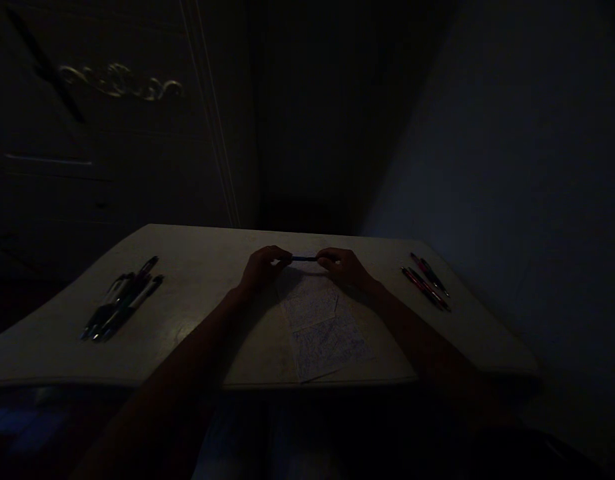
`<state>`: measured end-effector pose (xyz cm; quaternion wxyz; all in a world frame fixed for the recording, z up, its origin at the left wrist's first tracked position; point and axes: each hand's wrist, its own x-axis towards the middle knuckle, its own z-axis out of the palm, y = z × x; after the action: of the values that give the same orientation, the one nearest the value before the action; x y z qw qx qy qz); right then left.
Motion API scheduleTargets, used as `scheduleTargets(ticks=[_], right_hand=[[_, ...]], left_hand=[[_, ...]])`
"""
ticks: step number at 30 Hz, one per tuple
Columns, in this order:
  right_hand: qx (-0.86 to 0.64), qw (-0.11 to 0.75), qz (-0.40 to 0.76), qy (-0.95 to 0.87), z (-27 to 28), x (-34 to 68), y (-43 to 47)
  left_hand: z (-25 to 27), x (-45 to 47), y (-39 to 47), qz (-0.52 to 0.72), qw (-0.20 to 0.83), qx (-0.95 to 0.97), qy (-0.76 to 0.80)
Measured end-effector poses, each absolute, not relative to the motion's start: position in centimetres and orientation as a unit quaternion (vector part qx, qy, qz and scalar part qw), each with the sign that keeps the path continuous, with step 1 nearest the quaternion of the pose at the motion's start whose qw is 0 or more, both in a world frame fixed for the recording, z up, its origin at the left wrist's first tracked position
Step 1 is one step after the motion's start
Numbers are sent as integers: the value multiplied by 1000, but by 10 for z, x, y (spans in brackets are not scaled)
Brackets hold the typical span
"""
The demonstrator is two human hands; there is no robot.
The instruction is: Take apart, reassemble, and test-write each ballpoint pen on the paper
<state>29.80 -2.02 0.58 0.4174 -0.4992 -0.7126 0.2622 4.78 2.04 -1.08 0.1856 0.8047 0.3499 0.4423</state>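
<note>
Between my two hands a slim blue pen (304,259) lies level, just above the far end of some scribbled paper. My left hand (266,267) pinches its left end between thumb and fingers. At the other end, the fingers of my right hand (343,265) are closed on it in the same way. Beneath and nearer to me, sheets of paper (320,320) covered in dense scribble overlap on the table. The light is dim, so the pen's tip and cap cannot be told apart.
A pale table (197,260) bears a bundle of several pens (122,300) on the left and a smaller group of pens (427,283) on the right. Behind it at left stands a dark cabinet with an ornate moulding (122,81). A wall (512,167) borders the right side.
</note>
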Motion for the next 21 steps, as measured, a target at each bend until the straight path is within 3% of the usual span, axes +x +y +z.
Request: scheduleTargets(ticks=[13, 21], right_hand=[[-505, 442, 344, -657, 6, 289, -24], [-503, 495, 348, -617, 5, 290, -21]], left_hand=[[-7, 51, 20, 465, 139, 821, 300], [-3, 52, 17, 488, 251, 717, 430]])
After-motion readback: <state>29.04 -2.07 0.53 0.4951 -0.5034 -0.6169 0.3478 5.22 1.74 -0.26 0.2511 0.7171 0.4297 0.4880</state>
